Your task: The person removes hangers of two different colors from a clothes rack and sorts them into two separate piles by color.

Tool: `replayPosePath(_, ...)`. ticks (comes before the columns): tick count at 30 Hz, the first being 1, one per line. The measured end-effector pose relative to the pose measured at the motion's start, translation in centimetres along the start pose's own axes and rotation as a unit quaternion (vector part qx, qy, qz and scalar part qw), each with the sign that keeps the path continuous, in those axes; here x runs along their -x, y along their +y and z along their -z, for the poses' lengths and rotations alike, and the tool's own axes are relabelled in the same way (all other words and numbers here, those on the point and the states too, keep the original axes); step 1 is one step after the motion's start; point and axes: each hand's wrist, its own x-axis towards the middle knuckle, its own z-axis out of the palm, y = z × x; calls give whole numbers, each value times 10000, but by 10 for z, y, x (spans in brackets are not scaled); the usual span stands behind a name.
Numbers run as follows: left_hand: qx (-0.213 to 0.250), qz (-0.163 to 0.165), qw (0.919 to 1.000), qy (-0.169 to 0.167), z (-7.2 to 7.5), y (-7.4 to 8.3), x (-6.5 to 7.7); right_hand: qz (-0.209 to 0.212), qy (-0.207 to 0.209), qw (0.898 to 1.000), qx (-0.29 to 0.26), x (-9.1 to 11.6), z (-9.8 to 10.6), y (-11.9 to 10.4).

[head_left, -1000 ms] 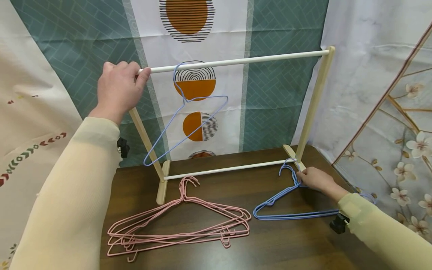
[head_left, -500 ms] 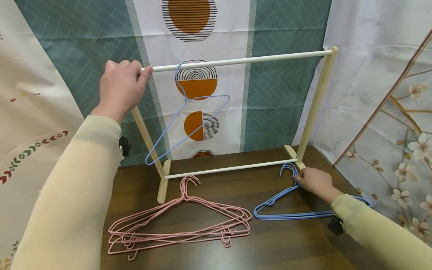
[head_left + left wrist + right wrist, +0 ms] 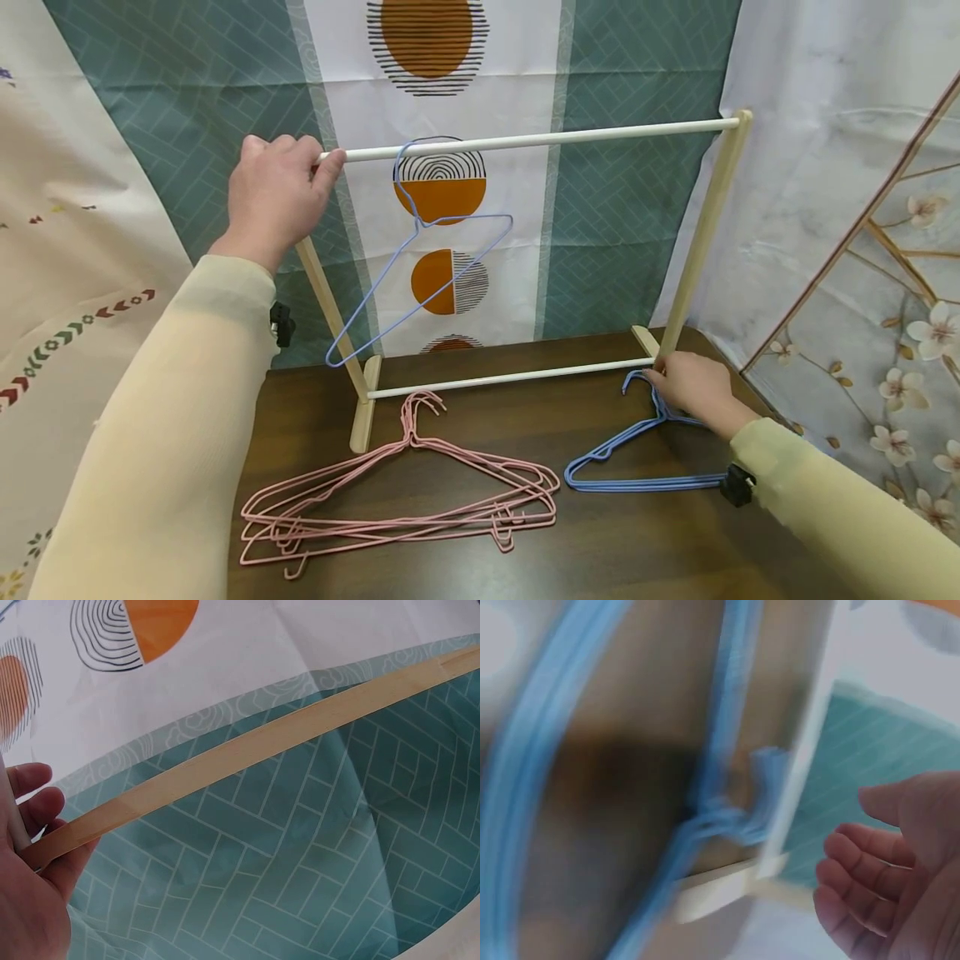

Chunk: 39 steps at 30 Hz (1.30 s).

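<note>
My left hand (image 3: 273, 196) grips the top left corner of a small clothes rack, where the white top rod (image 3: 540, 139) meets the wooden post (image 3: 225, 761). From that rod, near the left end, hangs one blue wire hanger (image 3: 417, 223). Several blue hangers (image 3: 645, 483) lie stacked on the table at the right. Over their hooks, beside the foot of the right post, is my right hand (image 3: 697, 387). The right wrist view shows that hand (image 3: 885, 870) with loosely bent fingers and nothing in them, apart from the blurred blue hangers (image 3: 731, 697).
Several pink hangers (image 3: 408, 433) lie overlapped on the brown table (image 3: 615, 554) at front left. The rack's lower white rod (image 3: 510, 379) runs low across the back of the table. Patterned cloths (image 3: 630, 250) hang behind and at both sides.
My right hand has let go of the blue hangers and moved up and left toward the right post. The stacked hangers' hooks have come together. My left hand keeps its grip on the rack.
</note>
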Motion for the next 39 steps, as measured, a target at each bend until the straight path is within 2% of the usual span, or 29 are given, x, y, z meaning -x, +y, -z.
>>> replayPosePath(9, -5, 31, 10000, -17, 1, 2, 1, 626, 746, 9948, -293, -19, 52, -77)
replayPosePath(24, -12, -4, 10000, 2, 1, 3, 1, 1043, 1134, 9842, -879, -46, 100, -189)
replayPosePath(30, 26, -65, 9999, 75, 0, 3, 2, 1208, 1167, 9795, -1112, -54, 112, -231)
replayPosePath(39, 20, -51, 9999, 126, 2, 4, 6, 1516, 1308, 9676, -1541, -66, 113, -280)
